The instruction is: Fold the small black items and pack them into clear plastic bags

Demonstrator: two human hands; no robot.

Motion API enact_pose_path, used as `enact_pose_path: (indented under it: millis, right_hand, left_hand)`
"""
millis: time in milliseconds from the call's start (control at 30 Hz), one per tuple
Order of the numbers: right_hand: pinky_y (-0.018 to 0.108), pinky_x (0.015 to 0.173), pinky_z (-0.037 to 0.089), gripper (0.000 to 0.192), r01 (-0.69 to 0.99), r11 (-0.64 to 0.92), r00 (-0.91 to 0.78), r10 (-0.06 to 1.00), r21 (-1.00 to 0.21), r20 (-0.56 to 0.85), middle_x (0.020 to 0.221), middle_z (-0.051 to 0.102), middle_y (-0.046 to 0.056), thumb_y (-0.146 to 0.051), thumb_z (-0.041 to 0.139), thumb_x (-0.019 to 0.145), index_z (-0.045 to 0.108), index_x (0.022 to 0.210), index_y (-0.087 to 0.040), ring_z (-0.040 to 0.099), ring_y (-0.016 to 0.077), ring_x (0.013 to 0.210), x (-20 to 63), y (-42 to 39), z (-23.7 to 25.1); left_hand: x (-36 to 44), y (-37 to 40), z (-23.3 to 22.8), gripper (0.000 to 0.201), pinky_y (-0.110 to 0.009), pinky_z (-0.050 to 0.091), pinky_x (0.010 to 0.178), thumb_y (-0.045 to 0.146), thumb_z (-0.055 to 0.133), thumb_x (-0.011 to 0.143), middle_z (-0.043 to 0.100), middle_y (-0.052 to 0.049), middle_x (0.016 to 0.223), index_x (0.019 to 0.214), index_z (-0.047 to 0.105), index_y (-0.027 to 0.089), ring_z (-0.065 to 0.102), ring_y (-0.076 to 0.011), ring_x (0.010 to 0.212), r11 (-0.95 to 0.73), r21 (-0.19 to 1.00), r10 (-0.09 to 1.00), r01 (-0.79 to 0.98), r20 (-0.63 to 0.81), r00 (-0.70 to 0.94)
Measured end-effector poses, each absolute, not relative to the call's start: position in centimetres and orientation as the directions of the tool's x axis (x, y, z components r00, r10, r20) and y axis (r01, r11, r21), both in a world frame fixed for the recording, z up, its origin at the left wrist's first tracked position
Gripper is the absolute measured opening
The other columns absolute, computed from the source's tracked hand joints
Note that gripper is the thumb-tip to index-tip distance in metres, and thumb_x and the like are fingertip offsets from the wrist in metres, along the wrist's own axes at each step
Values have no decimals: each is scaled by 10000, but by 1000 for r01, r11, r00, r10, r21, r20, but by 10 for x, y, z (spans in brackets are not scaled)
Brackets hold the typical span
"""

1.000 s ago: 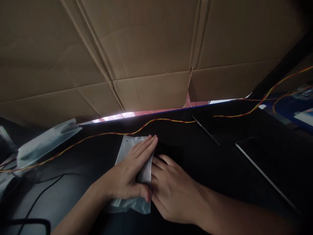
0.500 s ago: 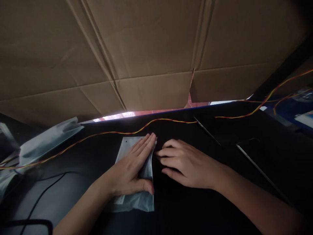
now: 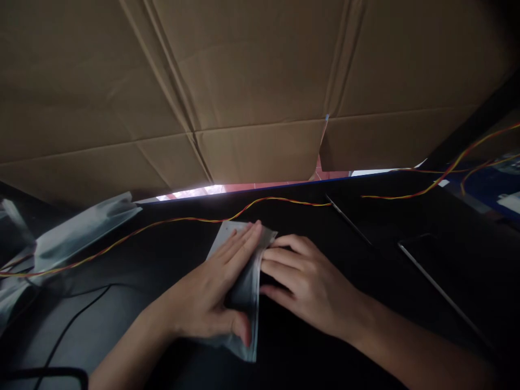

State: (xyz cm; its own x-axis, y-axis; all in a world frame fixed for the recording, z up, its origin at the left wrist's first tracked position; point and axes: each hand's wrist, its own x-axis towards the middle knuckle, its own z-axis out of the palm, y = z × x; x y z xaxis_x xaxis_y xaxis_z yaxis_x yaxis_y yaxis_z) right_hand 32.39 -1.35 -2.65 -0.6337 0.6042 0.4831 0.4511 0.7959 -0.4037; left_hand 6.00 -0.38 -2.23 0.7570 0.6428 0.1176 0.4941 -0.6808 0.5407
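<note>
A translucent plastic bag (image 3: 246, 303) lies on the black table in front of me, slightly turned, with its zip-like edge toward the right. Flat across its top rests my left hand (image 3: 219, 287), fingers stretched out and thumb apart. My right hand (image 3: 303, 273) is at the bag's right edge, fingers slightly curled and apart, the fingertips touching or very near the edge. What the bag contains is mostly hidden under my left hand.
Another translucent bag (image 3: 87, 227) lies at the left. A twisted red-and-yellow wire (image 3: 179, 219) crosses the table behind my hands. Two dark flat panels with pale edges lie to the right, one nearer (image 3: 442, 292). Cardboard (image 3: 260, 81) stands along the back; a black cable (image 3: 77, 319) lies at left.
The bag has turned clockwise under my left hand, its top corner swinging right. My right hand has come up against the bag's right edge; my left hand has shifted slightly toward me.
</note>
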Motion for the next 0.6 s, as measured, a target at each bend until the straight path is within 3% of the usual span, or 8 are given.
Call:
enact_pose_path:
  millis: [100, 233, 333, 433, 500, 600]
  right_hand:
    - [449, 1047, 529, 198, 428, 835, -660, 550, -345, 512, 1257, 792, 68, -317, 725, 1056, 739, 1209, -192, 638, 275, 1212, 339, -4, -14]
    - [460, 954, 540, 154, 407, 877, -740, 480, -254, 471, 1080, 809, 62, -326, 699, 1064, 761, 1032, -188, 678, 277, 1079, 346, 0, -12]
    - [487, 1114, 507, 219, 338, 882, -804, 453, -330, 386, 1187, 818, 58, -377, 666, 1087, 774, 1129, -191, 674, 291, 1261, 344, -2, -20]
    - [524, 1325, 322, 338, 268, 868, -856, 414, -419, 310, 1405, 766, 66, -408, 666, 1082, 725, 1331, -186, 523, 304, 1522, 339, -4, -26]
    - [512, 1349, 283, 343, 207, 865, -887, 362, -457, 285, 1387, 775, 66, -379, 670, 1070, 713, 1348, -181, 557, 289, 1491, 333, -8, -28]
    - [482, 1307, 355, 278, 157, 872, -900, 320, -464, 295, 1233, 825, 75, -345, 623, 1085, 741, 1255, -159, 675, 257, 1309, 322, -16, -32]
  left_hand:
    - [49, 5, -25, 1261, -729, 149, 1365, 929, 577, 842, 115, -149, 1855, 1777, -21, 330, 138, -460, 1698, -706, 446, 651, 549, 104, 752]
    - [40, 11, -30, 1301, -719, 198, 1358, 950, 607, 803, 180, -175, 1839, 1782, 45, 301, 188, -458, 1689, -674, 432, 674, 600, 27, 738]
    - [39, 12, -33, 1310, -711, 208, 1358, 948, 631, 793, 192, -182, 1834, 1782, 79, 289, 196, -458, 1687, -659, 450, 680, 602, 14, 733]
    - [41, 10, -33, 1341, -731, 177, 1357, 910, 720, 771, 204, -187, 1831, 1781, 86, 296, 195, -467, 1684, -688, 453, 661, 567, 66, 748]
    - [45, 8, -32, 1405, -751, 160, 1351, 869, 811, 725, 235, -189, 1823, 1781, 74, 308, 217, -478, 1676, -719, 455, 631, 526, 109, 768]
    - [53, 2, -30, 1492, -754, 168, 1350, 844, 875, 669, 230, -190, 1823, 1780, 30, 317, 236, -482, 1669, -731, 465, 609, 500, 113, 785]
